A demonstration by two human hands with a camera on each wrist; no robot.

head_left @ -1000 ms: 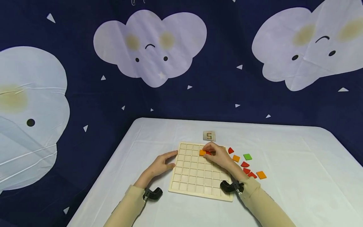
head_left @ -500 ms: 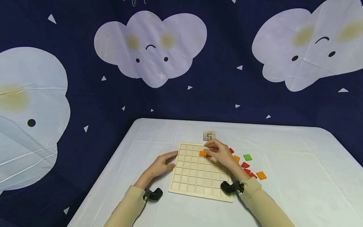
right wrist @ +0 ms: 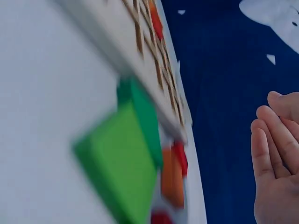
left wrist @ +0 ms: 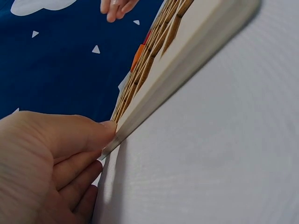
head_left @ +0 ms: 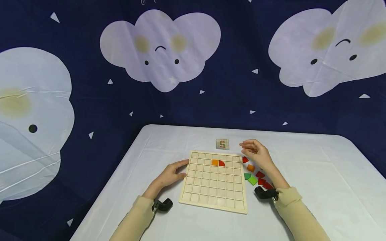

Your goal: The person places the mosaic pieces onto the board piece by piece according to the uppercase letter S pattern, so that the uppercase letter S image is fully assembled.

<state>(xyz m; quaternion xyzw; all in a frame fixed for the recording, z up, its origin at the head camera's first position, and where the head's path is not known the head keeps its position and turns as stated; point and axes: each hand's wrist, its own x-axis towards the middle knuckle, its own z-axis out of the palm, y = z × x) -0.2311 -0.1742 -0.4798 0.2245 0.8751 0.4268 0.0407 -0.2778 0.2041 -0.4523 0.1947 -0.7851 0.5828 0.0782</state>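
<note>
My left hand [head_left: 169, 174] rests at the left edge of the pale wooden grid board [head_left: 212, 192], fingers and thumb extended; in the left wrist view its thumb [left wrist: 84, 135] touches the rim. On the board an orange square tile [head_left: 215, 162] sits beside a red quarter-round tile [head_left: 221, 163]. My right hand [head_left: 257, 155] hovers beyond the board's right edge, fingers loosely bent and holding nothing. It is nearest a red tile [head_left: 245, 160] and an orange tile [head_left: 251, 168]. The right wrist view shows that hand [right wrist: 278, 154] raised with its fingers together.
Right of the board lie a dark green tile [head_left: 247, 176], a light green square [head_left: 252, 180] and several red tiles [head_left: 261, 181]; my right forearm covers part of this area. Behind the board lies a small pattern card [head_left: 222, 144]. A dark blue cloud-print cloth [head_left: 229, 107] hangs behind the table.
My right hand has left the red tile on the board and moved right, over the loose tiles. Green tiles beside the board have come into view. My left hand stays put.
</note>
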